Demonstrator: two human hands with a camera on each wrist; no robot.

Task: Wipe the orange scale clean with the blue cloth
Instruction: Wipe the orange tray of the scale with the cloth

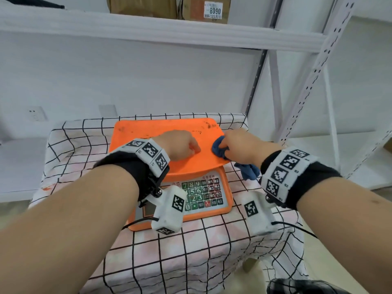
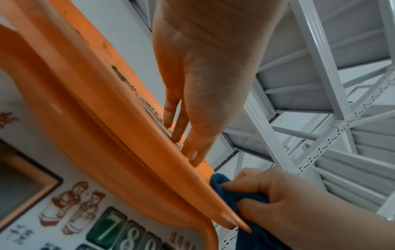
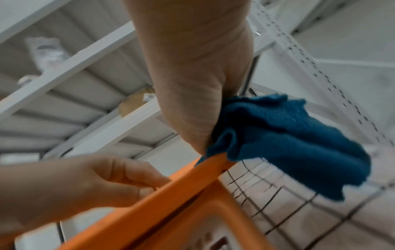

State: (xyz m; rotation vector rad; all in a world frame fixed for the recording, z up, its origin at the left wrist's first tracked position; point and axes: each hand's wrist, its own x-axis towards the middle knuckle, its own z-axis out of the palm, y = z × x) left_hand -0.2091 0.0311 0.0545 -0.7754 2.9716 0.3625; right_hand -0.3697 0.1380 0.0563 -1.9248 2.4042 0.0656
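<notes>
The orange scale (image 1: 161, 132) stands on a checked tablecloth, its keypad (image 1: 201, 194) facing me. Dark smudges (image 1: 210, 125) mark the far part of its pan (image 2: 96, 101). My left hand (image 1: 184, 147) lies on the middle of the pan, and its straight fingers (image 2: 192, 135) press the surface. My right hand (image 1: 239, 147) grips the bunched blue cloth (image 1: 219, 148) against the pan's right edge (image 3: 171, 194). A loose tail of the cloth (image 3: 288, 135) hangs off beside the scale. In the left wrist view the cloth (image 2: 226, 191) touches the pan's rim.
The small table with the checked cloth (image 1: 84, 132) ends close around the scale. White metal shelving (image 1: 314, 81) rises just to the right, and a shelf above carries cardboard boxes (image 1: 144, 6). A wall socket (image 1: 36, 112) sits at the far left.
</notes>
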